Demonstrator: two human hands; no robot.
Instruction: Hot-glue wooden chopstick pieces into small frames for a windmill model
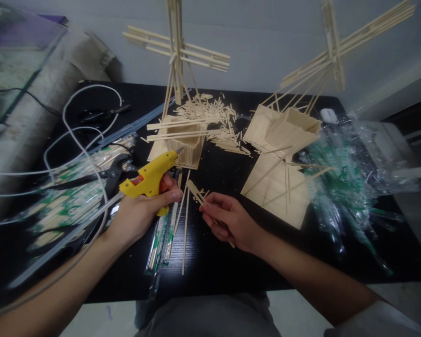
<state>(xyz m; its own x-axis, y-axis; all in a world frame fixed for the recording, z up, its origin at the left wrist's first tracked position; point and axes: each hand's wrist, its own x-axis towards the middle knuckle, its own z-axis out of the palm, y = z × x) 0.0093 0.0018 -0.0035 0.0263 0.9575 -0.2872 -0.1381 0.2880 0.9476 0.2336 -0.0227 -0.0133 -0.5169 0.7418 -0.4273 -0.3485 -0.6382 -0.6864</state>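
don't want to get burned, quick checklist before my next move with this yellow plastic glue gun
1. Yellow plastic glue gun in left hand: ok.
2. Translucent glue stick at its rear: ok, protruding.
3. Thin pale wooden sticks in right hand: ok, held.
4. Silver tapered nozzle apart from right hand: ok.
5. Nozzle temperature: cannot tell.
6. Black tabletop free of scraps: not ok, wooden offcuts piled.
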